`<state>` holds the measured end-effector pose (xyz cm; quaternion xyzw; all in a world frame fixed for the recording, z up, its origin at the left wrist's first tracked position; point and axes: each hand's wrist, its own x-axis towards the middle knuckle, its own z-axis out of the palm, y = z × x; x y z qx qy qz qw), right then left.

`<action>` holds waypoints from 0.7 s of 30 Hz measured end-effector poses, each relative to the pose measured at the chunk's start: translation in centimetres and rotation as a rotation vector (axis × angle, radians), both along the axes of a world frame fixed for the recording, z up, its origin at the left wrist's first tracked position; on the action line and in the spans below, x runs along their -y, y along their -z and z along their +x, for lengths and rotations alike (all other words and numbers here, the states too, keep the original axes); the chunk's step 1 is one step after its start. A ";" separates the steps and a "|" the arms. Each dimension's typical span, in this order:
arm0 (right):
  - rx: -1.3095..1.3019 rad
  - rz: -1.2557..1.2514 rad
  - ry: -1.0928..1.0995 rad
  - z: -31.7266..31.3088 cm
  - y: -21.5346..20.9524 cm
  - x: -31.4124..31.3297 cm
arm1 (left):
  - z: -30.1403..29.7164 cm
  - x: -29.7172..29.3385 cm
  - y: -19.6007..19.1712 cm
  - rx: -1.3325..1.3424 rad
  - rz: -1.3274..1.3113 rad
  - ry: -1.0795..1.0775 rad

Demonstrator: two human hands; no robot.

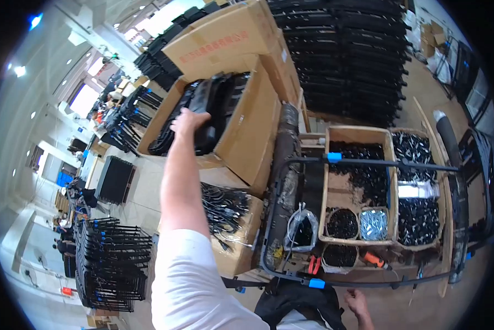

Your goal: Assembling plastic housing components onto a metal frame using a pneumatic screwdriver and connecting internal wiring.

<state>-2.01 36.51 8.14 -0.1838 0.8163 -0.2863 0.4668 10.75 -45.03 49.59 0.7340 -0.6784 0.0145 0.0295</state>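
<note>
My left arm stretches far forward, and my left hand [188, 119] is over an open cardboard box [250, 129]. Its thumb and fingers are apart, at the dark, glossy black parts [220, 91] packed inside; the fingertips are partly hidden. Low in the view, my right hand [358, 302] hangs near my body, loosely curled with its fingers apart and nothing visible in it. Between me and the bench lies a black tubular frame [362, 284] with blue clips [316, 283], its far bar passing above the parts trays.
A wooden tray [388, 192] holds small black parts and silver screws [374, 224]. Near it lie an orange-handled tool [374, 258], red-handled pliers [314, 264] and a plastic bag [301, 230]. Black cables [225, 206] sit on a box at left. Black frames [340, 60] are stacked behind.
</note>
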 end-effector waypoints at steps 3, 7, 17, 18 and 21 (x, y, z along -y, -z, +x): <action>0.069 0.039 -0.033 -2.4 -4.7 1.9 | 5.2 3.7 -5.2 -0.366 -0.029 0.050; 0.132 0.093 0.003 -2.4 -4.9 2.5 | 4.4 4.4 -1.1 -0.035 0.240 0.112; -0.056 0.055 -0.013 -0.9 -8.6 1.1 | 3.0 -5.3 -4.1 -0.371 -0.199 0.088; -0.056 0.054 -0.009 -0.6 -9.7 1.3 | 2.3 -7.5 -5.1 -0.438 -0.312 0.184; -0.113 0.132 -0.101 0.4 -8.0 0.6 | -1.3 -18.9 -6.1 -0.586 -0.481 0.502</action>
